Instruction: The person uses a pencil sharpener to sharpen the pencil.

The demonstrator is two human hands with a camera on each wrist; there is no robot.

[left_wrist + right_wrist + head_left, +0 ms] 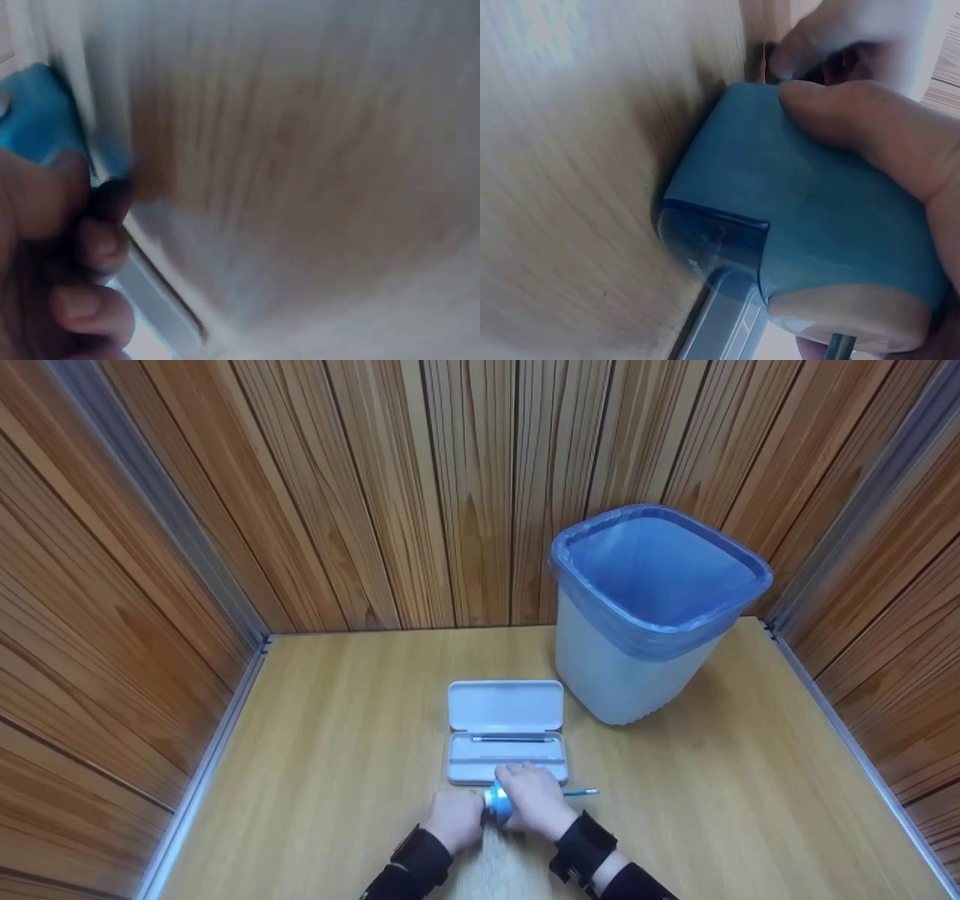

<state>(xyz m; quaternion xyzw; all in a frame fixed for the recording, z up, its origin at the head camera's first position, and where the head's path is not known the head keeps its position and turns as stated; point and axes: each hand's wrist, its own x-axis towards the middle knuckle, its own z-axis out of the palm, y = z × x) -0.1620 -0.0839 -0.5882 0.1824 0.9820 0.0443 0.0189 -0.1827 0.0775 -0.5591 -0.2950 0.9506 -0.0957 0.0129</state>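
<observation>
A blue crank pencil sharpener (802,180) with a clear shavings window lies on the table, held around its body by my right hand (534,799). From its right end sticks a pencil (581,792); the inserted tip is hidden. At the opposite end, my left hand (456,817) has its fingers curled at the crank, whose handle is mostly covered and blurred. Just beyond the hands lies an open pale pencil case (506,705), its lid tipped back. Another pencil (514,739) rests inside it.
A whitish bin (637,682) lined with a blue bag (660,637) stands at the back right of the wooden table (322,750). Wood-panelled walls (480,495) close off the back and both sides.
</observation>
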